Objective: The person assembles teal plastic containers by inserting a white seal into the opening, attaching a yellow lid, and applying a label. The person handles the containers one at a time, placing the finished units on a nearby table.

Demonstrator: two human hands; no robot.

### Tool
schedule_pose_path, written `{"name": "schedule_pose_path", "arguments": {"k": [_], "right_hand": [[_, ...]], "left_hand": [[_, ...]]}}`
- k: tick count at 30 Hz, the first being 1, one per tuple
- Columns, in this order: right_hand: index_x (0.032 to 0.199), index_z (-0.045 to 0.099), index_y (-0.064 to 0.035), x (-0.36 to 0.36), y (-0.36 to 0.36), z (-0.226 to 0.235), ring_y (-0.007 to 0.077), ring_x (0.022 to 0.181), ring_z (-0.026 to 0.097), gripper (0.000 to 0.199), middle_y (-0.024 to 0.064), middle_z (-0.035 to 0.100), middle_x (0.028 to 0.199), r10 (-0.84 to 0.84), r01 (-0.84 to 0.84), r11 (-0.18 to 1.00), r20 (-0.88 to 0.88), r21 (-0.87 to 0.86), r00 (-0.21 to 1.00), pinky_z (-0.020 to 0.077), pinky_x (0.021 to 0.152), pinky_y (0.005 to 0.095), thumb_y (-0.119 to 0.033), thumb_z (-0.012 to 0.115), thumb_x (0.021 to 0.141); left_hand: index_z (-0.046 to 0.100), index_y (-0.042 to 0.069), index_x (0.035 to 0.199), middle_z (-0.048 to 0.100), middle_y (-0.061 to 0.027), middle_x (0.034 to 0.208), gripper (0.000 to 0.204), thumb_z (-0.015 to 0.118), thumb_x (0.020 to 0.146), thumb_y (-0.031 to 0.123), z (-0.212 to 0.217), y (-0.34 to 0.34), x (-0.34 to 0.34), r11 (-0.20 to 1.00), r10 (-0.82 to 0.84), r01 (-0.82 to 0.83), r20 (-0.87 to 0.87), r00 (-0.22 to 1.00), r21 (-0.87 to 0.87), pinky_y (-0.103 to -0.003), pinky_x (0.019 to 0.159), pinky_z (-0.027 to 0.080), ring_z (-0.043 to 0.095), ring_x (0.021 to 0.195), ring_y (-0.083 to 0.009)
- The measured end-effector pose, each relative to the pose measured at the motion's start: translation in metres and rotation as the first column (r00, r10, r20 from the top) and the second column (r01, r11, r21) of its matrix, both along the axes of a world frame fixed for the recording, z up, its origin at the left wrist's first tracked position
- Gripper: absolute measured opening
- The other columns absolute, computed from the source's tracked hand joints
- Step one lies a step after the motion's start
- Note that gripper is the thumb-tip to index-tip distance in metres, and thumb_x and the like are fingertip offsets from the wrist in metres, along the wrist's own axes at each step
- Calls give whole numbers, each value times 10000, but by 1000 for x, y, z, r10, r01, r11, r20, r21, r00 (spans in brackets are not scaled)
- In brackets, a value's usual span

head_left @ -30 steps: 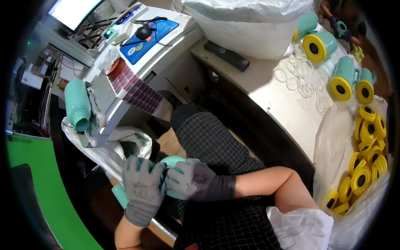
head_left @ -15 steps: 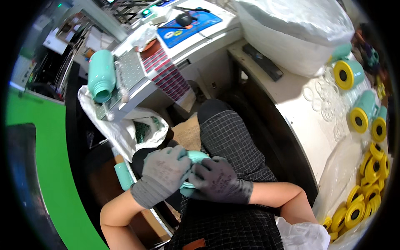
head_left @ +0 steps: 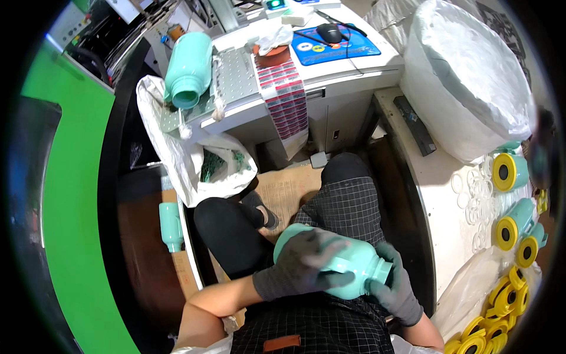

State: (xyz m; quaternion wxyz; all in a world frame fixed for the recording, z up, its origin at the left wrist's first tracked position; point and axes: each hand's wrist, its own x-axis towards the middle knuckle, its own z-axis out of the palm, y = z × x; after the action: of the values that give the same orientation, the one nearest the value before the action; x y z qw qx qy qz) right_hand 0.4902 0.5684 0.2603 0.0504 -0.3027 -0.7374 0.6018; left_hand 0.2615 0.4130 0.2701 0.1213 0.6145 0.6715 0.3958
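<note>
Across my lap lies a teal bottle (head_left: 358, 259) on its side, its narrow neck and mouth pointing right. My gloved left hand (head_left: 298, 265) is closed over the bottle's body, thumb and fingers resting along it, a little smeared by motion. Around the neck end, my gloved right hand (head_left: 398, 290) is closed, with its fingers at the shoulder and near the rim. Whether anything is inside the bottle cannot be seen.
Another teal bottle (head_left: 190, 68) lies on the perforated metal tray (head_left: 233, 74), above a white bag (head_left: 227, 189). A label strip (head_left: 285, 106) hangs off the desk. Clear rings (head_left: 471, 200), capped bottles and yellow lids (head_left: 507, 298) sit to the right, near a large white sack (head_left: 466, 82).
The bottle has turned from nearly end-on to lying sideways. My left hand has shifted onto its body, and my right hand to its neck. The whole view has swung.
</note>
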Motion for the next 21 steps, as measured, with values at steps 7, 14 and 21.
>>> {"name": "schedule_pose_path", "arguments": {"k": [7, 14, 21], "right_hand": [[1552, 312, 52, 4, 21, -20, 283, 1137, 630, 939, 227, 508, 1432, -520, 422, 851, -398, -312, 756, 552, 940, 386, -470, 735, 897], [1630, 201, 64, -13, 24, -76, 314, 1446, 449, 1157, 235, 381, 1605, -352, 494, 824, -433, 278, 830, 392, 1178, 436, -327, 851, 756], [1632, 200, 53, -11, 11, -82, 313, 1435, 463, 1052, 234, 385, 1607, -434, 539, 833, -459, 122, 775, 408, 1172, 439, -216, 786, 801]], "left_hand": [[701, 68, 1200, 683, -106, 1095, 397, 827, 874, 258, 1, 81, -170, 846, 500, -508, 90, 861, 164, -355, 913, 543, 672, 1029, -227], [738, 94, 1028, 707, -96, 1111, 311, 840, 787, 262, -53, 138, -296, 723, 689, -598, -424, 588, 346, -451, 942, 528, 649, 1067, -314], [728, 115, 916, 694, -66, 1015, 238, 841, 757, 251, -58, 140, -301, 719, 694, -571, -381, 611, 395, -451, 901, 528, 646, 999, -320]]}}
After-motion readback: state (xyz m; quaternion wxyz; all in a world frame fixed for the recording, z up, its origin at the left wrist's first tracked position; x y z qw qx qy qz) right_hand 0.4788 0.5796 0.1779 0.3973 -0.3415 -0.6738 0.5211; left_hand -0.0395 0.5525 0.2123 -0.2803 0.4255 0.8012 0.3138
